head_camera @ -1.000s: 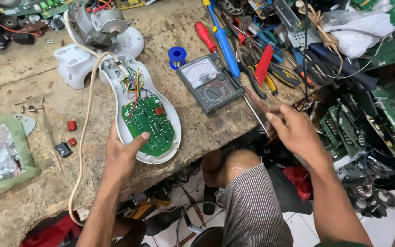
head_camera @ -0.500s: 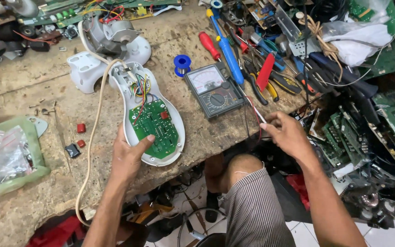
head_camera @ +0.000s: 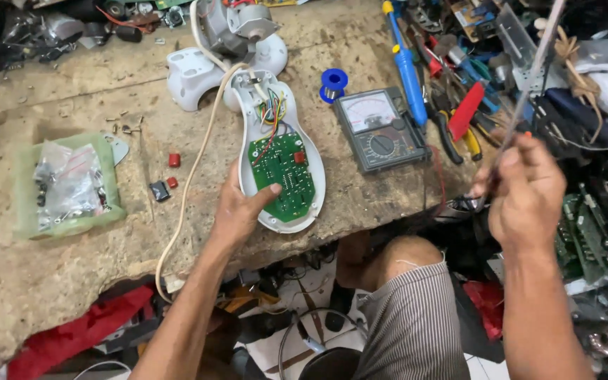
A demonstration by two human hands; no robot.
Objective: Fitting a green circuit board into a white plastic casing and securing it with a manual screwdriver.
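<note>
Green board (head_camera: 281, 174) sits in the open white shell (head_camera: 314, 184), lying near the front edge of the desk (head_camera: 51, 281), roughly mid-frame. Left hand (head_camera: 239, 211) grips the shell's left rim, thumb stretched onto the board; same hold as half a second ago, so the piece has stayed pinned.

The change is on the right. Right hand (head_camera: 522, 193) has lifted off the desk edge and come up and outward, now clenched around a thin metal rod (head_camera: 529, 84) that runs steeply toward the top of frame. A moment ago its tip was low by the meter; now it points away. Judgement: the tool has been picked clear of the clutter and the board is steadied for work.

Materials:
- Board: flat, glossy green, a red part near its upper right, coloured wires (head_camera: 274, 112) fanning from the top.
- Shell: smooth white plastic, teardrop outline.
- Cord (head_camera: 191, 183): cream, rubbery, trailing over the desk edge.
- Meter (head_camera: 380, 130): grey boxy case, pale dial face, round knob.
- Solder reel (head_camera: 333, 83): small, blue.
- Bag (head_camera: 68, 184): clear, crinkled, on a green tray.
- Desk: rough, scarred, dusty top.
- Tool pile (head_camera: 459, 105) at right: red, blue, yellow handles.
</note>
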